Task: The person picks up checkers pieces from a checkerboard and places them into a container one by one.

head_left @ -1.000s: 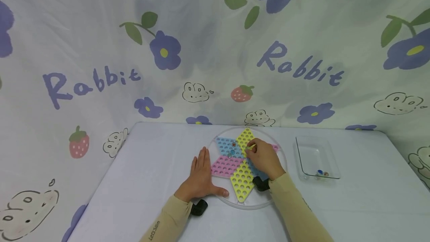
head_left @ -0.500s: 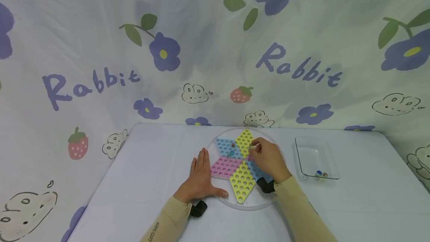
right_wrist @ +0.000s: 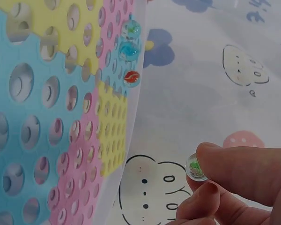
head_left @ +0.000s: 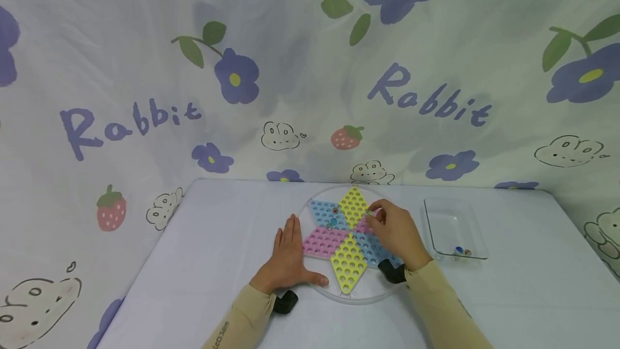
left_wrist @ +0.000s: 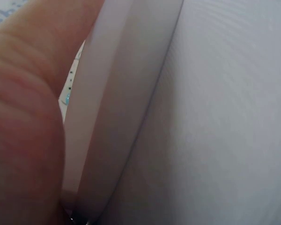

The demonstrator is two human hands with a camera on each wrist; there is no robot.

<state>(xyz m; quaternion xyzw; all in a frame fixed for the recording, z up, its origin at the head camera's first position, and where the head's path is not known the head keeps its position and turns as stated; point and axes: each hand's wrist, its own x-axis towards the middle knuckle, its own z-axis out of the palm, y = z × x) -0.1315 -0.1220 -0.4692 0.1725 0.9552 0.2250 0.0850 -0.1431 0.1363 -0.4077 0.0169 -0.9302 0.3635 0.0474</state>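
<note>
A round Chinese checkers board [head_left: 349, 271] with yellow, pink and blue sections lies on the table. My left hand [head_left: 286, 260] rests against its left rim, fingers straight and thumb spread; the left wrist view has the pale rim [left_wrist: 117, 93] beside that hand. Above the board's right side, my right hand [head_left: 394, 230] pinches a clear marble [right_wrist: 195, 168] with green inside between thumb and finger. Three marbles sit in the far-left blue section: a red-swirled one [right_wrist: 131, 78], a blue one [right_wrist: 129, 50] and a clear greenish one [right_wrist: 130, 30].
Right of the board stands a clear rectangular container [head_left: 450, 222] with a few marbles [head_left: 459, 251] at its near end. A patterned cloth backdrop [head_left: 310, 79] hangs behind the white table [head_left: 232, 214].
My right hand has moved right with the marble, from the far yellow section toward the pink one. My left hand has stayed at the rim.
</note>
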